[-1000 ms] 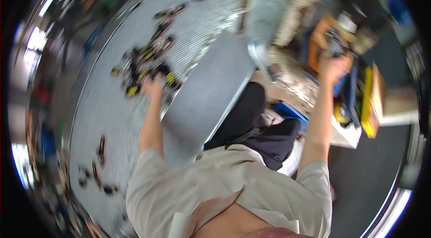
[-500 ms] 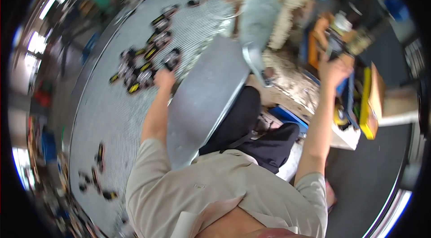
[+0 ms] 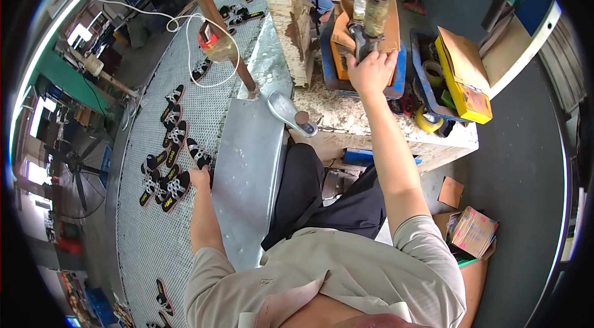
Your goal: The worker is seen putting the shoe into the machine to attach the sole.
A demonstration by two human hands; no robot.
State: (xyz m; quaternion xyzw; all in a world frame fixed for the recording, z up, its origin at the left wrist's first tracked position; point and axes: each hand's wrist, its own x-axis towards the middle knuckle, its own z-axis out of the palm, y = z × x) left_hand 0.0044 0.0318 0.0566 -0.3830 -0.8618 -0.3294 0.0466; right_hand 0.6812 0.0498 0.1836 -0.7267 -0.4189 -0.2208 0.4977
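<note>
Since the earlier frames the view has swung upward, and the right hand [image 3: 370,72] has settled on the machine's lever handle [image 3: 365,43], fingers wrapped closed around it. The left hand [image 3: 200,176] rests on a black sandal [image 3: 198,153] at the near edge of the mesh conveyor [image 3: 210,99]; its fingers' grip cannot be told. More sandals [image 3: 162,174] lie just left of that sandal.

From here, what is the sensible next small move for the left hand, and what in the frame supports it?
Probably close the left hand on the black sandal at its fingertips and lift it off the mesh belt. The hand reaches that sandal at the belt's edge, while the right hand grips the lever handle.
</note>
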